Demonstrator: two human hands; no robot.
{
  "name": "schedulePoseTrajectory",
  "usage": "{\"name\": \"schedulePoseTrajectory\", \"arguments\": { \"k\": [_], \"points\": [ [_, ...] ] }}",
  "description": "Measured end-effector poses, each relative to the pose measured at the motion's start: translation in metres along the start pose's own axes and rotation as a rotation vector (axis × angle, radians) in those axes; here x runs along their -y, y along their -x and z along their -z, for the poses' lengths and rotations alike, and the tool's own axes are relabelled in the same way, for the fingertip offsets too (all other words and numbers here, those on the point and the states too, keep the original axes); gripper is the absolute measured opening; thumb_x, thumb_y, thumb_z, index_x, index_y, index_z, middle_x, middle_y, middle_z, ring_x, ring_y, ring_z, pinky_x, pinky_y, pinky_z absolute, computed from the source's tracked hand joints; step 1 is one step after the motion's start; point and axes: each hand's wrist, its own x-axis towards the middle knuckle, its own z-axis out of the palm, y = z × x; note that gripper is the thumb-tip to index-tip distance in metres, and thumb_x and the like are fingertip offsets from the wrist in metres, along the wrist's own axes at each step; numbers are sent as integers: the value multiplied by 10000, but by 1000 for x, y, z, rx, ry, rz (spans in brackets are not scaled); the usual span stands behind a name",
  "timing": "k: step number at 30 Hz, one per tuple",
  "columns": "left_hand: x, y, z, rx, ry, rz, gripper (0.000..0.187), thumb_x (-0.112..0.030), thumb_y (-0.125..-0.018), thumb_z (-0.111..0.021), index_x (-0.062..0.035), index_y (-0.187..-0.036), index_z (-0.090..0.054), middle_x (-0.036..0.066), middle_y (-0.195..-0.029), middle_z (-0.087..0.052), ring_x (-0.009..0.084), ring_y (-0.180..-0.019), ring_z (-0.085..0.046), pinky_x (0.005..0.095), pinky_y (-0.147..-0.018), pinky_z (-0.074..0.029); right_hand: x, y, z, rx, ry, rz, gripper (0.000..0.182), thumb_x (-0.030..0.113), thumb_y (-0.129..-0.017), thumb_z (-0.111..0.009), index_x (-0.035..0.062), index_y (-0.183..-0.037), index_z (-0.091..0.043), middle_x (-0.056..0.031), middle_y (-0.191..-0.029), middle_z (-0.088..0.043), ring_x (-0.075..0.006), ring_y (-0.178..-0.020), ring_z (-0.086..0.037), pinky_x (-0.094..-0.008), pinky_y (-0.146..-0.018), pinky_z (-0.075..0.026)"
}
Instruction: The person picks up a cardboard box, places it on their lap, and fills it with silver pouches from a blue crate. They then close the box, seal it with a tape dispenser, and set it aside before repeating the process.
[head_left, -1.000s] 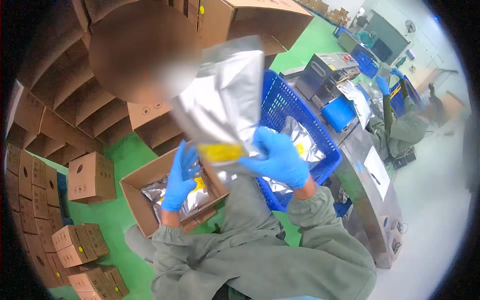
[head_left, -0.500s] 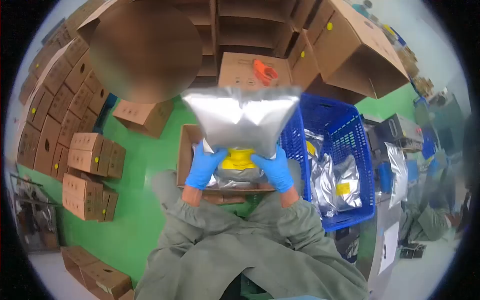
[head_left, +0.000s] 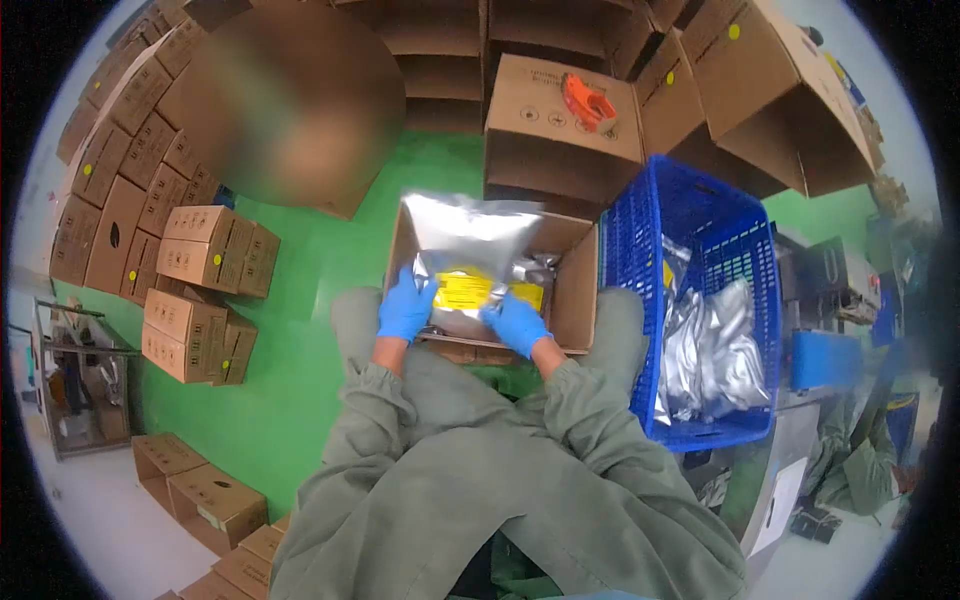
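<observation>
A silver pouch with a yellow label (head_left: pixel 470 232) is held between my two blue-gloved hands, over the left part of an open cardboard box (head_left: pixel 578 290). My left hand (head_left: pixel 405 308) grips the pouch's lower left side. At its lower right side, the fingers of my right hand (head_left: pixel 518 322) are closed on it. Inside the box, to the right of the held pouch, part of another silver pouch with a yellow label (head_left: pixel 535 272) shows. The held pouch hides the box's left inside.
Right of the box stands a blue plastic basket (head_left: pixel 652 330) with several silver pouches (head_left: pixel 735 345). An orange tape dispenser (head_left: pixel 590 103) lies on a closed carton (head_left: pixel 530 95) ahead. Stacked cartons (head_left: pixel 205 240) stand at the left. Another person's sleeve (head_left: pixel 860 475) shows at the far right.
The pouch has come down into the box's left part, and both hands have lowered with it. The view has shifted, so the box and basket sit further right.
</observation>
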Motion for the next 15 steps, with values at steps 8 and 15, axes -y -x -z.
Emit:
{"name": "schedulePoseTrajectory", "arguments": {
  "k": [8,15],
  "points": [
    [26,-13,-7,456,-669,55,424,-344,-769,-628,-56,-1081,-614,221,-1043,-657,382,-961,-641,469,-826,-516,68,25,146,-117,58,169,235,207,-861,-596,33,-995,-678,-171,-976,-679,-310,-906,-656,-364,-829,-501],
    [20,-22,-3,715,-609,-1,601,-443,-713,-663,-52,-1167,-609,238,-1118,-630,393,-1045,-604,453,-900,-487,-60,84,391,-546,1117,-812,893,536,-674,-756,9,-1334,-466,-251,-1345,-493,-354,-1259,-479,-428,-1012,-409]
  ]
}}
